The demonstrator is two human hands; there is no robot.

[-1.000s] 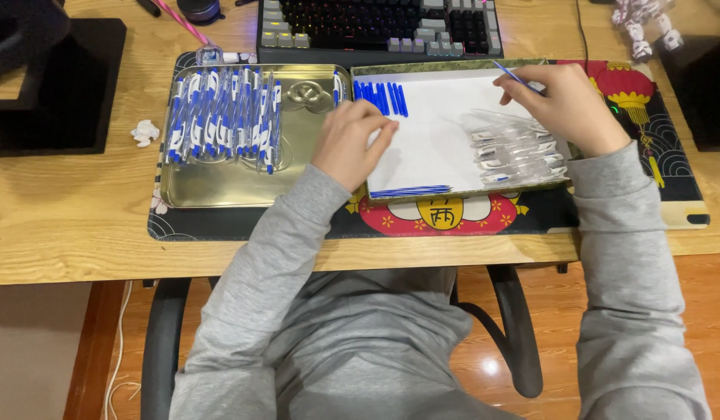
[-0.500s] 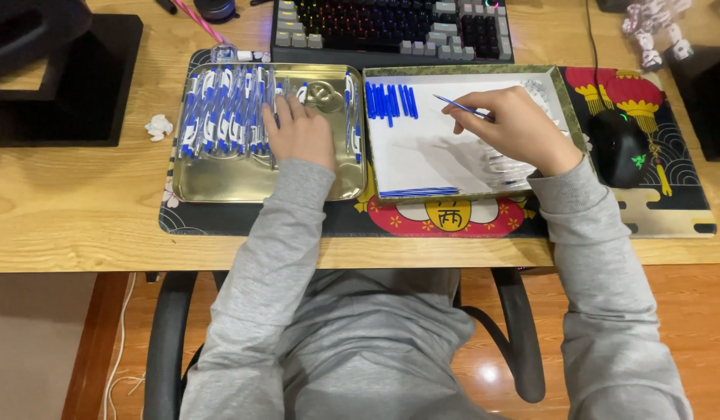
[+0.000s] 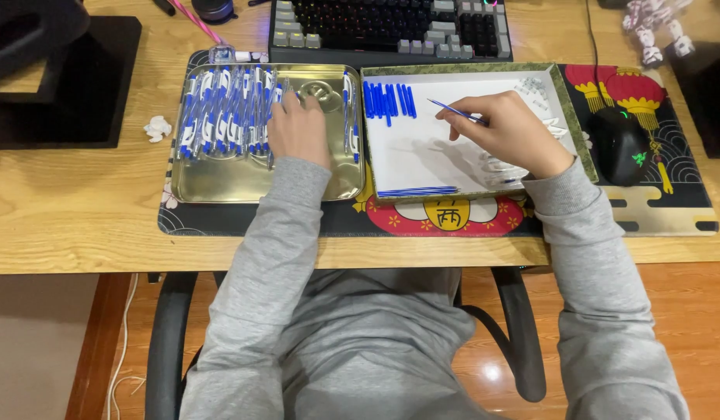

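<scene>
My left hand (image 3: pixel 298 128) rests in the gold metal tray (image 3: pixel 220 183), its fingers on the row of several blue-and-white pens (image 3: pixel 224 113) lying side by side. My right hand (image 3: pixel 508 132) hovers over the white box (image 3: pixel 410 159) and pinches a thin blue refill (image 3: pixel 453 111) that points up and left. Several blue pen parts (image 3: pixel 389 99) lie in the box's top left corner, a few blue refills (image 3: pixel 417 190) along its front edge, and clear pen barrels (image 3: pixel 504 167) partly under my right hand.
A keyboard (image 3: pixel 391 27) sits behind the tray and box. A black mouse (image 3: pixel 618 144) lies to the right on the patterned desk mat (image 3: pixel 671 210). A black stand (image 3: pixel 61 85) is at the far left, beside a small white scrap (image 3: pixel 156 128).
My left hand moved left from the white box into the gold tray onto the pens. My right hand shifted left over the box, still holding the blue refill.
</scene>
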